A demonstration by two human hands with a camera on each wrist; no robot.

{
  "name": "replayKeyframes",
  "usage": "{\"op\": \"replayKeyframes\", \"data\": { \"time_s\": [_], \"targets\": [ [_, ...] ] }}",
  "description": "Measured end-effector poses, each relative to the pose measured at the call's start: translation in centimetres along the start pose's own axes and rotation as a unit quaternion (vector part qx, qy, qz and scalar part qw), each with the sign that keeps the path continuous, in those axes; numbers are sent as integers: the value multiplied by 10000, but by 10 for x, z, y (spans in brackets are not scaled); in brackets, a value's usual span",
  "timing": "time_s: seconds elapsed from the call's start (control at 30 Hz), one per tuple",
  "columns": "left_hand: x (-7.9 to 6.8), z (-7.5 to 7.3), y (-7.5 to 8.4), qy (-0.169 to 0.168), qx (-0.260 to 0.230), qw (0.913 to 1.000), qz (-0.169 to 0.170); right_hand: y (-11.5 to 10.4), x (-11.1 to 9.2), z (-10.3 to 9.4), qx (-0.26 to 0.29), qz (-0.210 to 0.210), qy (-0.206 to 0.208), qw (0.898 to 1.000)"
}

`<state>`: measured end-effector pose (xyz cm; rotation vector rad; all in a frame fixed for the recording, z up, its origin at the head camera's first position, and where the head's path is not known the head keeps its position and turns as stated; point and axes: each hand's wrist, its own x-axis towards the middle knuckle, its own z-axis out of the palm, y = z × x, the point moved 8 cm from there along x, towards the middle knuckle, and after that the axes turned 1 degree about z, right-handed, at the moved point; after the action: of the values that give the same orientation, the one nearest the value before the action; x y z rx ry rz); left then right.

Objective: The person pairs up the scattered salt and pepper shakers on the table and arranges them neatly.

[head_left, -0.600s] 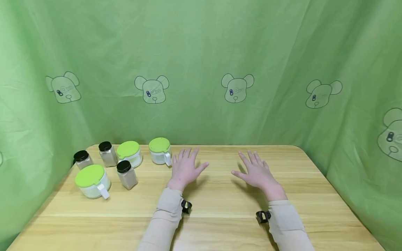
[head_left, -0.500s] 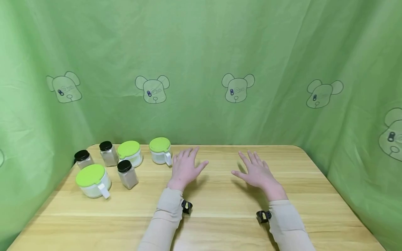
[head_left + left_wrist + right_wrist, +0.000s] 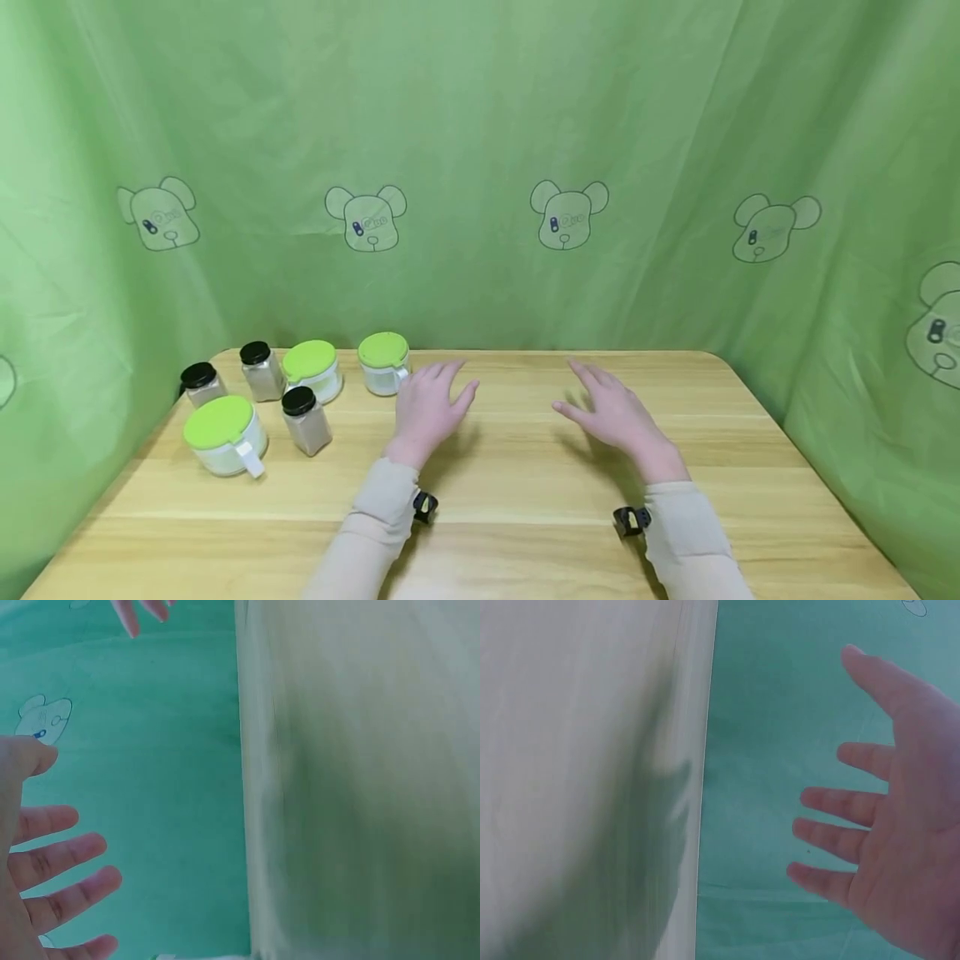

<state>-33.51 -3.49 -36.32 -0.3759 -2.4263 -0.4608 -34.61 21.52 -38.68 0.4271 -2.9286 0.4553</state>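
My left hand hovers over the table left of centre, fingers spread and holding nothing. Just beyond its fingers stands a small white-bodied seasoning pot with a green lid and a white handle, partly covered by the hand in the head view. Right of centre, my right hand hangs over the wood, thumb apart from the other fingers, with nothing in it. Spread, slightly bent fingers show in the left wrist view. The right wrist view shows the right palm with its fingers apart.
At the table's left are two more green-lidded pots, one near and one farther back. Among them stand black-capped jars: one in front, one behind, one at the left edge. A green curtain surrounds the wooden table.
My left hand and forearm have shifted left, toward the pots, and the left fingers are drawn closer together. The right hand stays in about the same place, its fingers closer together.
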Motion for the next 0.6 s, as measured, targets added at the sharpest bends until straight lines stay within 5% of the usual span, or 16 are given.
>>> {"op": "replayKeyframes", "data": {
  "time_s": [0.6],
  "targets": [
    [-19,-47,-7,500,322,9914,1169,-28,1,-3,414,-447,444,9972]
  ]
}}
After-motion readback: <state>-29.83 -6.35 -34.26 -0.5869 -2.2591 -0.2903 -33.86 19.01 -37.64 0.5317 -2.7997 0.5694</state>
